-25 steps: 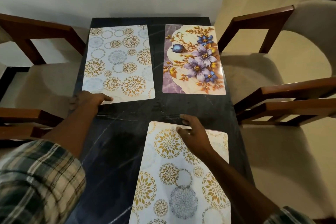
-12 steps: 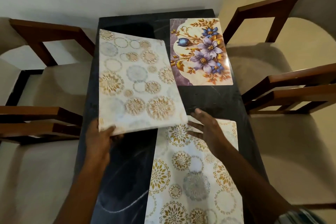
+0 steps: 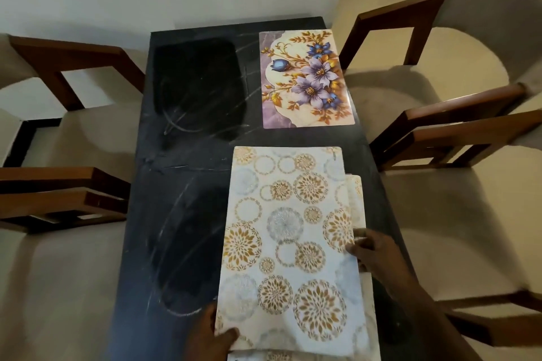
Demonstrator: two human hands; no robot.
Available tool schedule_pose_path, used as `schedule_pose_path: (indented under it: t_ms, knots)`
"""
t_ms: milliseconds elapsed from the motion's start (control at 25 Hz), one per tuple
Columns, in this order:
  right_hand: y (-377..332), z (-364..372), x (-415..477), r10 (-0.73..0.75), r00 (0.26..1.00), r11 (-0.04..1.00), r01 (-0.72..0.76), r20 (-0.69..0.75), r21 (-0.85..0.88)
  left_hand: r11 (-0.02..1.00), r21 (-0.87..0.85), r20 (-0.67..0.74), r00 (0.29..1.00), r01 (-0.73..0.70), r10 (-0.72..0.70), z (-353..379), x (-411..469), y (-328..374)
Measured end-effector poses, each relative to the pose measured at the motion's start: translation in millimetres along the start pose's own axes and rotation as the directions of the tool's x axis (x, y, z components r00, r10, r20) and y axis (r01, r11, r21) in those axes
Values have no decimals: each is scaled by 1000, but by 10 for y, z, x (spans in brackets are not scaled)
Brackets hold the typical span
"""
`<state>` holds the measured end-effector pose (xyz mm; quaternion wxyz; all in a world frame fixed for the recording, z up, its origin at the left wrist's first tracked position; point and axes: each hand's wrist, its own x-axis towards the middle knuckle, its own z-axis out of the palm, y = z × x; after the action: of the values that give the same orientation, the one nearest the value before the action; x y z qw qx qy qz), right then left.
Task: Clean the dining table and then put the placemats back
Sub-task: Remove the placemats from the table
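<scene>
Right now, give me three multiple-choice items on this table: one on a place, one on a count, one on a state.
1. Where on the table is the floral placemat?
A. far right
B. far left
C. near left

2. How many placemats show?
A. two
B. three
C. five

3. The top circle-patterned placemat is:
A. rolled up
B. stacked on another placemat
C. folded in half

1 A: it lies by the far right corner.
2 B: one is floral and two are circle-patterned.
3 B: the lower placemat peeks out at its right.
</scene>
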<state>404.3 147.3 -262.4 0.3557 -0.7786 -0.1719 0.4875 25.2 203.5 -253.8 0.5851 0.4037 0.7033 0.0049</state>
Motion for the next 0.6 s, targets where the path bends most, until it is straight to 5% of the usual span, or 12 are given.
schedule_pose_path:
  t_ms: [240,440,600]
  knots:
    - [332,2,-378,53,997,994,-58,-58,-90,943,183,-243,917,-277,316,-5,1,420]
    - [204,23,-462,46,990,925,-94,-136,-368,861,137,-142,850,-490,507,13,173,1302]
    - [-159,-66,-455,-131,967,881,13,-217,-472,805,109,-136,794,-583,593,50,470,2014]
